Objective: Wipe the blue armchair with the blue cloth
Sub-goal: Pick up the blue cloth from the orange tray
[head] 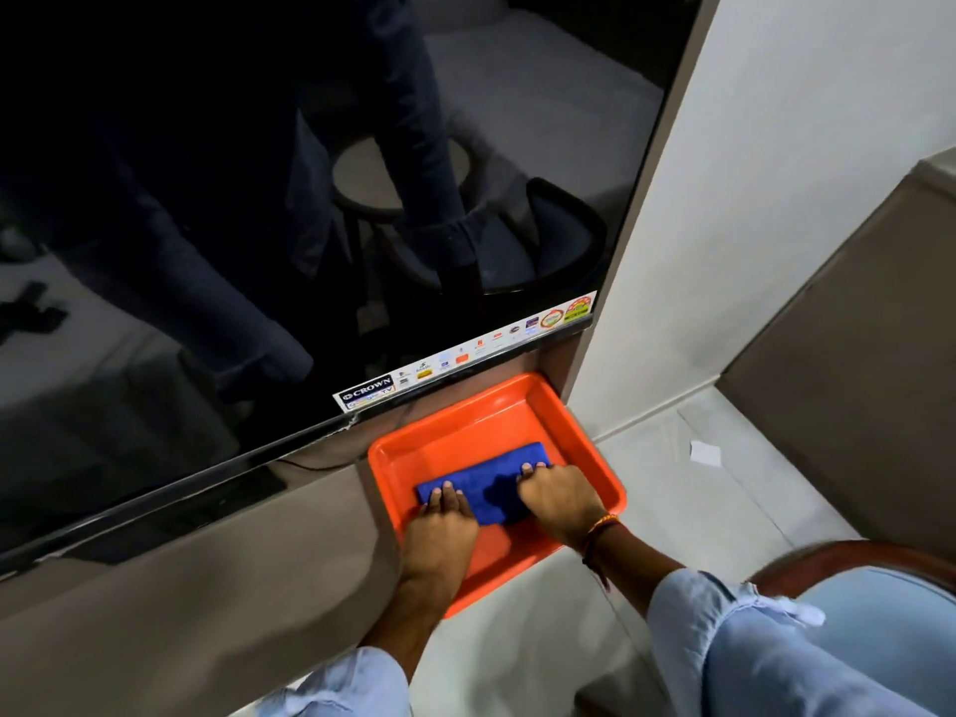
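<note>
A folded blue cloth [483,478] lies flat in an orange tray [517,406] on a brown cabinet top. My left hand [445,530] rests on the cloth's near left edge, fingers curled over it. My right hand [561,496] presses on the cloth's right end, fingertips on top. Both hands grip the cloth. The blue armchair [890,602], with a dark wooden rim, shows at the lower right behind my right sleeve.
A large black TV screen [258,225] fills the upper left, right behind the tray. The tray overhangs the cabinet's right edge. A white wall column [724,199] stands to the right. Pale floor tiles [724,483] and a brown panel [853,380] lie beyond.
</note>
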